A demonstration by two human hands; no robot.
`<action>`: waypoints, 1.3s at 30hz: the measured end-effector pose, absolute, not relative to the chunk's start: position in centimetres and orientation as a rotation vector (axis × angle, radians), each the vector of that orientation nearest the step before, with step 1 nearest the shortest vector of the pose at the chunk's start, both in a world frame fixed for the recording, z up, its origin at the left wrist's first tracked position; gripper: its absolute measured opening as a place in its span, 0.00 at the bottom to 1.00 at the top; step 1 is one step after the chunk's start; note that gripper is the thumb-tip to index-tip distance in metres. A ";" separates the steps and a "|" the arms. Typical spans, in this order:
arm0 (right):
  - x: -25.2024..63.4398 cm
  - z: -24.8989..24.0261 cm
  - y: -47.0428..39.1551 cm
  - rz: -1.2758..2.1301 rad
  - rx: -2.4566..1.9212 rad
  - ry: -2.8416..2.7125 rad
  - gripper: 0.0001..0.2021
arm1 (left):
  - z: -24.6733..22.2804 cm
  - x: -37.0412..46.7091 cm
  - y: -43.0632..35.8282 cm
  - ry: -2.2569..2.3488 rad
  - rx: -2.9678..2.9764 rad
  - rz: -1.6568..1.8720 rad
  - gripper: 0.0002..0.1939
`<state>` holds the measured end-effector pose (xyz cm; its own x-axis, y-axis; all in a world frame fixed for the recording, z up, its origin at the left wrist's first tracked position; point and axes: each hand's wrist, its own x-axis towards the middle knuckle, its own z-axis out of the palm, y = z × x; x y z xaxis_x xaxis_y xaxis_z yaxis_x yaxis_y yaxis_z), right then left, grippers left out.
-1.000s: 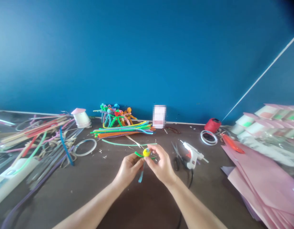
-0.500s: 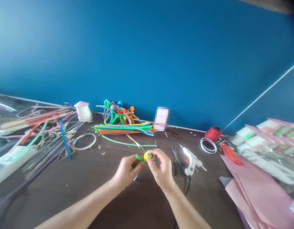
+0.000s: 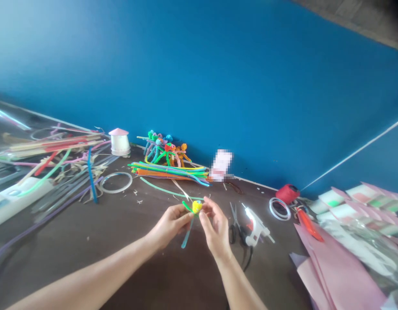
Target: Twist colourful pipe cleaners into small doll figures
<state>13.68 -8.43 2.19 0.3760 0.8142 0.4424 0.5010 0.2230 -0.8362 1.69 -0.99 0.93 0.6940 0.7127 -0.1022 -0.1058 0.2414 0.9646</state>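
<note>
Between my hands is a small pipe-cleaner figure (image 3: 196, 207) with a yellow ball-shaped top. A green fuzzy end sticks out at its upper left, and a pale blue strip hangs below. My left hand (image 3: 173, 224) pinches it low on the left between thumb and fingers. On the other side, the thumb and forefinger of my right hand (image 3: 216, 230) curl around the edge of the yellow ball. Behind the hands lies a bundle of coloured pipe cleaners (image 3: 169, 171), with a loose pale green pipe cleaner (image 3: 163, 189) in front.
Finished pipe-cleaner figures (image 3: 168, 150) stand by the wall. Scissors (image 3: 236, 219) and a white glue gun (image 3: 257, 226) lie to the right, near red thread (image 3: 287, 194) and pink sheets (image 3: 340, 262). Mixed strips (image 3: 57, 150) and a white cup (image 3: 120, 143) are at left.
The view has tilted. My right fingers have opened a little around the yellow ball, and more of the ball and the blue strip shows. Both hands stay on the figure.
</note>
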 end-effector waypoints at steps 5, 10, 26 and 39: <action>13.7 2.0 -8.4 0.096 -1.456 -1.431 0.20 | 0.9 1.7 -0.4 0.588 1.033 0.565 0.13; 13.7 2.0 -8.3 0.103 -1.469 -1.525 0.18 | 0.9 1.7 -0.5 0.560 1.028 0.552 0.13; 13.5 2.1 -8.2 0.071 -1.465 -1.506 0.14 | 0.9 1.7 -0.2 0.603 0.971 0.529 0.14; 13.3 2.0 -8.2 0.073 -1.470 -1.482 0.09 | 1.0 1.8 -0.4 0.604 1.006 0.544 0.14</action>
